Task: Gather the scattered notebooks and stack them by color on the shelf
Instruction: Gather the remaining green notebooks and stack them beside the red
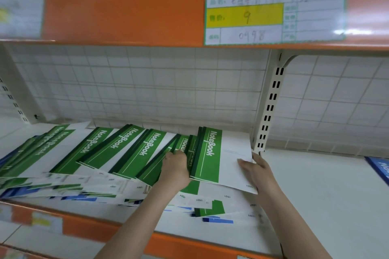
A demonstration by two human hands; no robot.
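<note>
Gathering fanned green-and-white paper notebooks (117, 153) at frame centre on the white shelf (315, 185): left hand (175, 166) pinches spines, right hand (255, 171) lies flat, fingers straight, against the right stack (216, 155). Risk: slick covers sliding, blue notebooks (217, 220) beneath mixing in.

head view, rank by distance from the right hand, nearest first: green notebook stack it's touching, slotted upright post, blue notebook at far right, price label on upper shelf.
From the right hand:
1. Green notebook stack, under its fingers, left side.
2. Slotted upright post, base just above the hand.
3. Blue notebook, far right edge of the shelf.
4. Price label, on the upper shelf front.
</note>
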